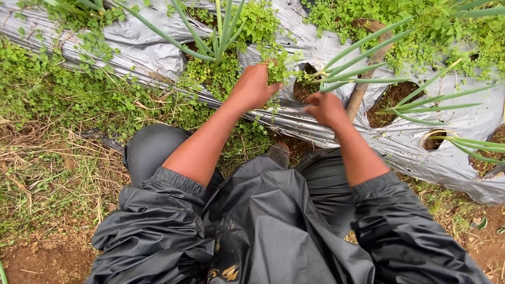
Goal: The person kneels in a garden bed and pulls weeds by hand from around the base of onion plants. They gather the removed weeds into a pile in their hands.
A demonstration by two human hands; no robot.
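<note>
1. The left hand (254, 87) is closed around a clump of small-leaved green weeds (278, 67), gripping it at the edge of a planting hole (306, 87) in the silver plastic mulch sheet (326, 47).
2. The weed clump sticks up from the fingers, just beside the base of a green onion plant (363, 71) whose long tubular leaves spread to the right.
3. The right hand (326, 109) hovers low over the sheet, just below that hole, with the fingers curled loosely inward; it is blurred, and I cannot tell whether it grips anything.
4. A brown wooden handle (363, 87) lies slanted across the sheet, just beside the right hand and passing behind it.
5. Another green onion plant (221, 31) grows above the left hand, ringed by more low weeds.
6. Further holes with dark soil (389, 102) open in the sheet to the right.
7. Both forearms come out of pushed-up black waterproof sleeves (168, 210); the person crouches on grass and bare earth beside the bed.
</note>
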